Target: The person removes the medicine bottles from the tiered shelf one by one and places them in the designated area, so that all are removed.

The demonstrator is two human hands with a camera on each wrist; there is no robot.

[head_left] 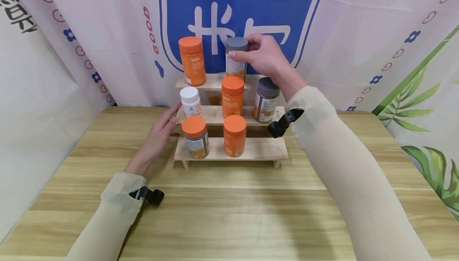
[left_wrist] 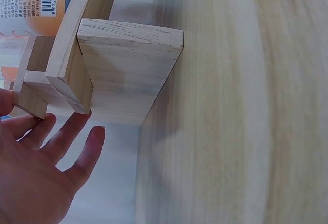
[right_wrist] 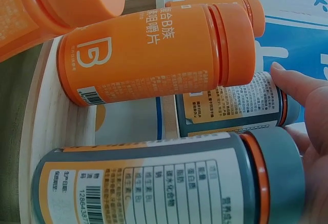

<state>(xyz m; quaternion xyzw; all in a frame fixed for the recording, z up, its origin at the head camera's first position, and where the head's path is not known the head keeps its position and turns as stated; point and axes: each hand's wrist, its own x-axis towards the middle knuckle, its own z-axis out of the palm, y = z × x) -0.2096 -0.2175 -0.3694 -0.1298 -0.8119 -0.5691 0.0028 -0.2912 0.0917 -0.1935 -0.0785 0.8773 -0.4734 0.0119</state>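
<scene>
A three-tier wooden stand (head_left: 263,151) holds several supplement bottles. On its top tier, my right hand (head_left: 267,53) grips a grey-lidded bottle (head_left: 235,69) near the lid, thumb in front; in the right wrist view this bottle is partly behind others. An orange bottle (head_left: 193,63) stands to its left. On the middle tier are a small white bottle (head_left: 191,103), an orange bottle (head_left: 232,99) and a second grey-lidded bottle (head_left: 266,103). My left hand (left_wrist: 38,178) touches the stand's left side with its fingers extended.
The lowest tier bears an orange-lidded grey bottle (head_left: 196,139) and an orange bottle (head_left: 234,137). A wood-grain table (head_left: 229,213) lies beneath the stand. Behind it hangs a printed curtain (head_left: 118,26) with a blue panel.
</scene>
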